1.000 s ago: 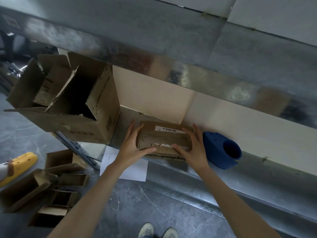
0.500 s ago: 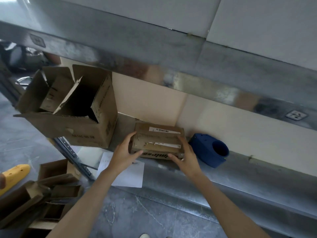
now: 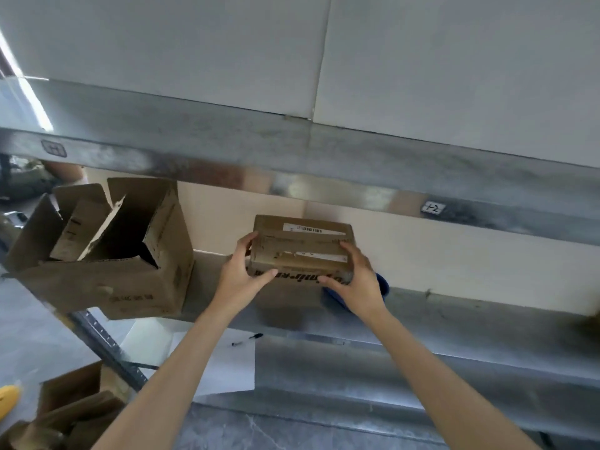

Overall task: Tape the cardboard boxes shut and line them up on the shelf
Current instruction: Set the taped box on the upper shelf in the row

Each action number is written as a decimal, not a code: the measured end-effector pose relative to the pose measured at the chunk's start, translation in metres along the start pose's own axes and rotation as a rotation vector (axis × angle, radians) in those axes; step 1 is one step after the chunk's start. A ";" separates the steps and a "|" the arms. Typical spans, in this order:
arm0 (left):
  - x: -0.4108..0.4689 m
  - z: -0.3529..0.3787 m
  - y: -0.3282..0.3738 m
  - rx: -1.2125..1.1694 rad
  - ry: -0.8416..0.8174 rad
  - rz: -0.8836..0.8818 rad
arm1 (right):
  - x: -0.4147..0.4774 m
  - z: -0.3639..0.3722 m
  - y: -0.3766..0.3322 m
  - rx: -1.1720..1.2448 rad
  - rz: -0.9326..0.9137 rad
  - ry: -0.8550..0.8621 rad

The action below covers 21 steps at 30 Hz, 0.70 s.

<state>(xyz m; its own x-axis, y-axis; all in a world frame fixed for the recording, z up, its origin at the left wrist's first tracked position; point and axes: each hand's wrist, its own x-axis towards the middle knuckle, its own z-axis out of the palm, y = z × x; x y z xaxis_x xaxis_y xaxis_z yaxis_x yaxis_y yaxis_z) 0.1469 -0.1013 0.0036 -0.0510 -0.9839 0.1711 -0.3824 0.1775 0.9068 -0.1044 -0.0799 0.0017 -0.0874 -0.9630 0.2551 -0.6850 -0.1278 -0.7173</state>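
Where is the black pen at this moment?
In the head view, the black pen lies on the white paper, left of centre, below the small box.

small box | was on shelf | now lifted, partly covering blue holder

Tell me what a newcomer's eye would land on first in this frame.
First comes the small closed cardboard box at the centre, gripped at its ends by the left hand and the right hand over the metal shelf. Next comes the large open box to its left on the shelf, with its flaps up. A blue object peeks out behind the right hand.
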 end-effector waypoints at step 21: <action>-0.076 0.286 0.161 0.204 -0.400 0.360 | -0.166 -0.310 0.163 -0.039 0.288 0.314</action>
<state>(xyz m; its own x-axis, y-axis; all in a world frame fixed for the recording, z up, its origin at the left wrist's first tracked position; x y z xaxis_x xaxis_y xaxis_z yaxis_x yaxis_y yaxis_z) -0.1745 -0.0035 0.0268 -0.5410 -0.7998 0.2599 -0.4447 0.5344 0.7188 -0.4254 0.1331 0.0434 -0.4912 -0.8381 0.2372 -0.6263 0.1507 -0.7648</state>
